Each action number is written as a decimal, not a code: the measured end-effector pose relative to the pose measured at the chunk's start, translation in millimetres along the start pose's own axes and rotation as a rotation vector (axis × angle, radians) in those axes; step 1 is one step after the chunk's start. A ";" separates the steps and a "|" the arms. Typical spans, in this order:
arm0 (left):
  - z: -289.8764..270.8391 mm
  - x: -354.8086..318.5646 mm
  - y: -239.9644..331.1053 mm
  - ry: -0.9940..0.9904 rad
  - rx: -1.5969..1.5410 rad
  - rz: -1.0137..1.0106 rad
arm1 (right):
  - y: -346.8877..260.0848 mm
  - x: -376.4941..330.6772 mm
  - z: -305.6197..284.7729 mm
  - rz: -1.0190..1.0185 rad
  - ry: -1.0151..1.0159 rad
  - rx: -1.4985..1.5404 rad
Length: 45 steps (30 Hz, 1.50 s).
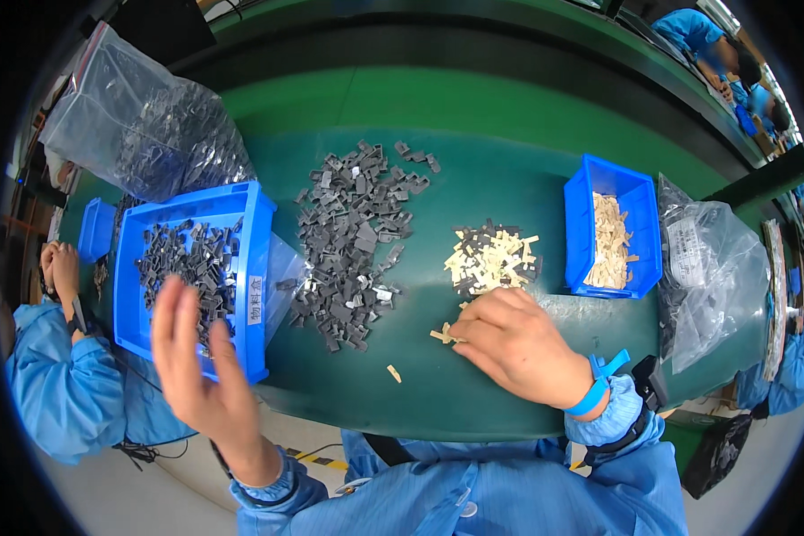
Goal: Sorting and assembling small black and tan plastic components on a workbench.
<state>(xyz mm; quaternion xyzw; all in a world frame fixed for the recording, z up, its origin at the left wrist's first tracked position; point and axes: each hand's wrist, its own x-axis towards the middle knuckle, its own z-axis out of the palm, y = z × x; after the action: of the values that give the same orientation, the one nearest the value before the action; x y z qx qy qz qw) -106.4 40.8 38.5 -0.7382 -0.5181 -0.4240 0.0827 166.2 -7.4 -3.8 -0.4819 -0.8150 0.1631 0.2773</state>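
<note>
My left hand (207, 375) is raised at the near edge of a blue bin (257, 259), fingers apart and nothing seen in them. The bin holds many small dark grey plastic parts (188, 259). On the green table, my right hand (516, 347) bends down with its fingers together, pinching a small cream-coloured strip piece (441, 335) at the fingertips. Just beyond it lies a pile of cream pieces (491, 257) mixed with dark ones. A single cream piece (394, 373) rests apart, to the left of this hand.
Loose dark grey parts (348, 241) form a large heap mid-table. A smaller blue bin (581, 241) with cream pieces stands at right, beside a clear plastic bag (719, 277). Another clear bag (152, 125) of dark parts lies far left. Co-workers in blue sit at both sides.
</note>
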 end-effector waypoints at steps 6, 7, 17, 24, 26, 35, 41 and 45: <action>29.5 -46.2 37.4 -0.491 -0.388 0.118 | 2.1 5.7 0.6 0.059 -0.079 -0.113; 31.6 -53.9 38.3 -0.491 -0.387 0.114 | 2.3 6.6 -1.1 0.084 -0.098 -0.098; 48.2 -71.6 37.7 -0.648 -0.337 -0.022 | 9.2 14.8 16.4 -0.004 -0.145 -0.141; 56.4 -69.7 39.2 -0.626 -0.308 -0.015 | 12.5 15.3 17.5 -0.042 -0.124 -0.105; 57.4 -71.7 41.8 -0.607 -0.288 -0.006 | 14.8 14.3 18.5 -0.041 -0.118 -0.103; 49.0 -78.3 41.3 -0.540 -0.320 -0.049 | 30.4 17.8 13.2 -0.056 0.026 0.181; 55.1 -81.8 35.4 -0.529 -0.395 -0.078 | 27.8 16.2 5.6 -0.030 -0.007 0.129; 57.5 -84.4 35.7 -0.529 -0.389 -0.082 | 21.7 12.4 3.7 -0.058 -0.053 0.091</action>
<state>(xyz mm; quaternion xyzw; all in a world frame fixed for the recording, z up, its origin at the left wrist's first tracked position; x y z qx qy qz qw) -54.3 -1.7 -46.3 -0.8033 -0.4602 -0.3113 -0.2144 174.3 13.9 -14.7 -0.4405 -0.8275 0.2046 0.2817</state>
